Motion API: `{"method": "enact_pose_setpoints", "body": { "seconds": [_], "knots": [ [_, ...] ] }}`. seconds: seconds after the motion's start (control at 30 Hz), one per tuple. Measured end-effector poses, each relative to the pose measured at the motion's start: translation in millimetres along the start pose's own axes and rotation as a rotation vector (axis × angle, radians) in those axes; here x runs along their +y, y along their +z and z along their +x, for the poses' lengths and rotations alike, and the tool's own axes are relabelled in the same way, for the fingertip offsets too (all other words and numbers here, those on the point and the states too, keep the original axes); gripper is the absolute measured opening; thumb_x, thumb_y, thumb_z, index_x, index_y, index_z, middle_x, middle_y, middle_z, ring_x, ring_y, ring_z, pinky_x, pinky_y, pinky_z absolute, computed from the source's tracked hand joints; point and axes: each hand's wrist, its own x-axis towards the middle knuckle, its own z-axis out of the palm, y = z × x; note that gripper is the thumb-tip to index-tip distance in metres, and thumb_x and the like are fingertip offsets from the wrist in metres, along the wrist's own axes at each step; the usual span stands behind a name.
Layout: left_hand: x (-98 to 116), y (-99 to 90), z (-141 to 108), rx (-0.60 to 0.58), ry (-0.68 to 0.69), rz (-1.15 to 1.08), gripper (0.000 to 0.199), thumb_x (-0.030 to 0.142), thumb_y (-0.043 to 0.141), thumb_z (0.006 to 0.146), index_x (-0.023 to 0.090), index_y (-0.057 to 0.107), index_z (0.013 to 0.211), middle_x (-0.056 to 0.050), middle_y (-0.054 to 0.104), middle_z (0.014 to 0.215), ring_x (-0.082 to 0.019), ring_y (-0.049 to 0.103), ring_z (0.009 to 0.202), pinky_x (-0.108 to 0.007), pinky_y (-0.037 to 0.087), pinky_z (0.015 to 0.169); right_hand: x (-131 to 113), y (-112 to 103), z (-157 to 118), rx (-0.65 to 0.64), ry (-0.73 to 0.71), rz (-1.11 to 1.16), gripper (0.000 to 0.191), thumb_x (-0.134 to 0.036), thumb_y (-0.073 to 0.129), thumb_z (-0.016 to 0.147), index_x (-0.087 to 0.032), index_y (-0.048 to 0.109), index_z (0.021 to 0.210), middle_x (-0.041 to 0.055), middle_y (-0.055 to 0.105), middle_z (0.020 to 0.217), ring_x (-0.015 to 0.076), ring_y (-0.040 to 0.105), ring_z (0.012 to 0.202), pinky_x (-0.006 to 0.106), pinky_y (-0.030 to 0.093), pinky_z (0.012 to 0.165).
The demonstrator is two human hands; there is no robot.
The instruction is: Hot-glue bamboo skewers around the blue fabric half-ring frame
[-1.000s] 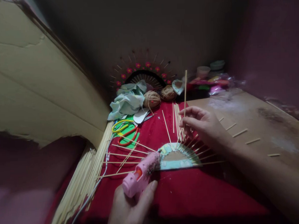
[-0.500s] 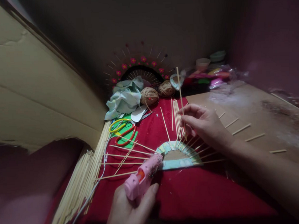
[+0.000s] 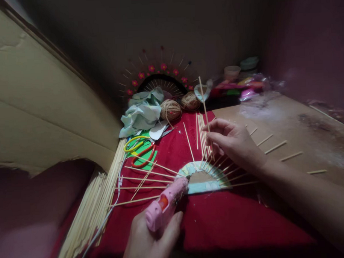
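Observation:
Wrapped round a pink hot glue gun point(image 3: 169, 204), my left hand point(image 3: 153, 235) is at the lower middle. The gun's nozzle end covers the left part of a half-ring wrapped in pale green cloth point(image 3: 203, 187). Thin wooden sticks point(image 3: 150, 179) fan out from this half-ring to the left and right, and one stick point(image 3: 189, 141) points up from its top. Between thumb and fingers, my right hand point(image 3: 229, 140) pinches a single wooden stick point(image 3: 203, 99), nearly upright, above the half-ring's upper right. My right forearm hides parts of the right-hand sticks.
Scissors point(image 3: 141, 152) with yellow and red handles lie on green paper. Behind are crumpled cloth point(image 3: 140, 115), twine balls point(image 3: 171, 109) and a flowered half-round piece point(image 3: 161, 71). A stick pile point(image 3: 87, 207) and a white cord flank the left; cardboard point(image 3: 259, 118) lies right.
The stick in my right hand has tilted slightly further left at its top. The whole view has shifted a little; both hands keep their holds.

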Motion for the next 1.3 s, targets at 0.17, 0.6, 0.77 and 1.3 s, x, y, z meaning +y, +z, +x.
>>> {"method": "enact_pose_setpoints", "body": {
  "seconds": [0.17,0.6,0.77,1.3],
  "knots": [
    [-6,-3.3,-1,0.028,-0.009,0.015,0.039,0.038,0.065,0.084,0.024,0.071,0.120,-0.003,0.070,0.127,-0.023,0.063,0.122,-0.028,0.046,0.107,1,-1,0,0.015,-0.029,-0.007,0.014,-0.023,0.063,0.072,-0.015,0.061,0.084,-0.0036,0.060,0.057,0.0060,0.047,0.040,0.022,0.031,0.035],
    [7,1.1,-3,0.061,0.003,0.059,0.041,0.038,0.066,0.078,0.020,0.075,0.114,-0.007,0.080,0.088,-0.023,0.075,0.083,-0.036,0.053,0.100,-2,0,-1,0.005,-0.031,-0.007,0.012,-0.021,0.062,0.073,-0.015,0.061,0.084,-0.0045,0.059,0.056,0.0058,0.045,0.040,0.022,0.032,0.036],
    [5,2.6,-2,0.064,0.019,0.041,0.039,0.037,0.067,0.077,0.023,0.076,0.113,-0.007,0.079,0.103,-0.024,0.073,0.100,-0.034,0.051,0.102,-2,0,-1,0.004,-0.038,-0.002,0.010,-0.020,0.062,0.073,-0.015,0.060,0.082,-0.0053,0.057,0.055,0.0055,0.043,0.040,0.021,0.033,0.036],
    [4,-4.1,-2,0.124,-0.034,0.161,0.038,0.043,0.067,0.079,0.017,0.077,0.105,-0.005,0.075,0.069,-0.017,0.067,0.056,-0.024,0.058,0.056,-2,0,-2,-0.004,-0.057,0.003,0.009,-0.019,0.061,0.074,-0.014,0.060,0.082,-0.0053,0.057,0.054,0.0053,0.043,0.041,0.021,0.033,0.037]
  ]
}}
